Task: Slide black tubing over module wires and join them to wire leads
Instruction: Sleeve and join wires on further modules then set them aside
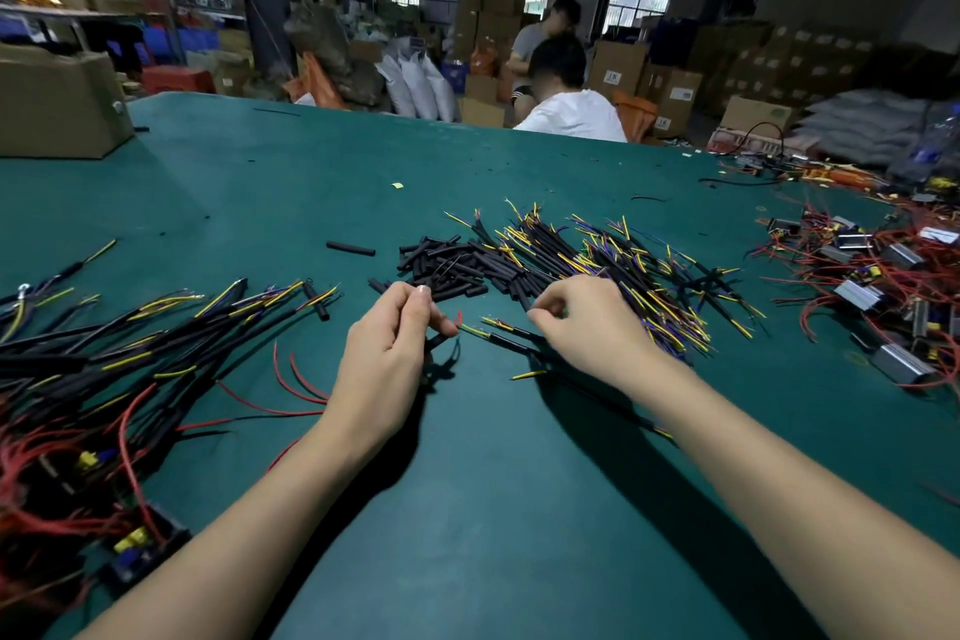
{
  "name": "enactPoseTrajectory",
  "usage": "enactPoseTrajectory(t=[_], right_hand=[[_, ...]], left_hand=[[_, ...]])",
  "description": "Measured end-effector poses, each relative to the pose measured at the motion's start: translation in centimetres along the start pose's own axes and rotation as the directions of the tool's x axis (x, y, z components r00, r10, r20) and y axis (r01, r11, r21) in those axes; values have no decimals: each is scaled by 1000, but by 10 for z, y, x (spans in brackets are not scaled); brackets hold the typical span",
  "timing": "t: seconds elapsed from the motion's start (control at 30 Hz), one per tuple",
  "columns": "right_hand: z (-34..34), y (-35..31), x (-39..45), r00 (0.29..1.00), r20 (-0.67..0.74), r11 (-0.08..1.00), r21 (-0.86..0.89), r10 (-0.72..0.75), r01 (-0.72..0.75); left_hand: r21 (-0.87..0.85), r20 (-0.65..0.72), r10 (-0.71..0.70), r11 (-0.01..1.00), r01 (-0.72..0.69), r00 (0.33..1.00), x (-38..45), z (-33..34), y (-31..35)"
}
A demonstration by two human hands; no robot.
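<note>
The left hand (387,343) pinches a red wire (458,319), fingers curled round a short tube (437,341), ready to sleeve it; the right hand (582,322) plucks a lead (511,343) beside the tubing heap (457,265) on the worktop (260,182), fingers pinched on it.

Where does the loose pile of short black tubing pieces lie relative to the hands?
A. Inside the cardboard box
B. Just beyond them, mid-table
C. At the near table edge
B: the tubing pile lies on the green table just beyond the left hand and right hand.
</note>
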State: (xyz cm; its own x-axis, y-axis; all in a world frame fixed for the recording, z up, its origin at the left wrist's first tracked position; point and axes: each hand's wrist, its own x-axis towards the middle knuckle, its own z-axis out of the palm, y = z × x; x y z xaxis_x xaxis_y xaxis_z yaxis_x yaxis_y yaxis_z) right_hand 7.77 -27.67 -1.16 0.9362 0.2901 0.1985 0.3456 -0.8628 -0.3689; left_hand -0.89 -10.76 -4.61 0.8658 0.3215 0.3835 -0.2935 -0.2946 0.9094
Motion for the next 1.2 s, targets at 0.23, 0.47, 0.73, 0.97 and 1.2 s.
enactPoseTrajectory(t=[0.23, 0.47, 0.73, 0.97, 1.2], right_hand=[[29, -8, 15, 998, -5, 986, 157, 58, -57], [4, -11, -19, 990, 12, 729, 678, -140, 95], [6, -12, -29, 981, 16, 700, 703, -192, 125], [8, -8, -31, 986, 1, 747, 652, -169, 127], [9, -17, -36, 977, 20, 662, 739, -211, 127]], left_hand=[[102, 0, 23, 995, -23, 1000, 5, 2, -6], [159, -72, 57, 986, -45, 996, 9, 1, 4], [243, 107, -41, 970, 14, 993, 7, -4, 10], [247, 68, -58, 968, 40, 996, 9, -4, 10], [150, 193, -53, 988, 24, 980, 5, 1, 15]])
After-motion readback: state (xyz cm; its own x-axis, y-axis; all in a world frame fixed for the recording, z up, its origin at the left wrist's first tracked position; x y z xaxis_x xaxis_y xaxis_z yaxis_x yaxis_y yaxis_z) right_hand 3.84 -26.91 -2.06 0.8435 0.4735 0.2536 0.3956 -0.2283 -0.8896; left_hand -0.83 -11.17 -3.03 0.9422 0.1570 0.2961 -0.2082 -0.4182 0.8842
